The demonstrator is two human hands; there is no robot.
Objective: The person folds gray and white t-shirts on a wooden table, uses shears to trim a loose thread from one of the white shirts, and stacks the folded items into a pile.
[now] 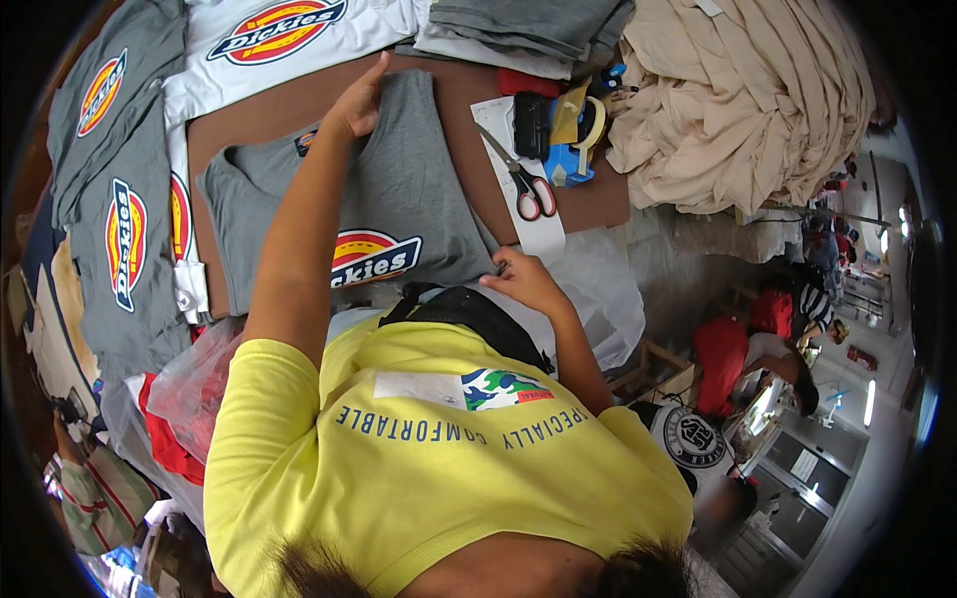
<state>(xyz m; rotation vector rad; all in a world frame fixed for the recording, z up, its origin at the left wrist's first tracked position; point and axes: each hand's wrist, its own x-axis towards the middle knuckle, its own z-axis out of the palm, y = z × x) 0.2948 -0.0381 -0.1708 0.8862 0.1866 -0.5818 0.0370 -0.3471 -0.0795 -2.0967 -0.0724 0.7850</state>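
Note:
A grey sleeveless top (409, 159) with a colourful printed logo lies on the brown tabletop in front of me. My left hand (357, 106) reaches across to the top's far edge, near the neckline and shoulder, with its fingers stretched out. Close to my body, my right hand (526, 281) pinches the garment's near right corner at the hem. My left forearm covers part of the neckline and of the print.
Scissors (520, 179) lie on a white paper strip (541, 234), beside a black case (531, 126) and a tape roll (593, 122). Beige fabric (738, 100) is heaped at right. Printed grey garments (130, 229) lie at left. Other people work at far right.

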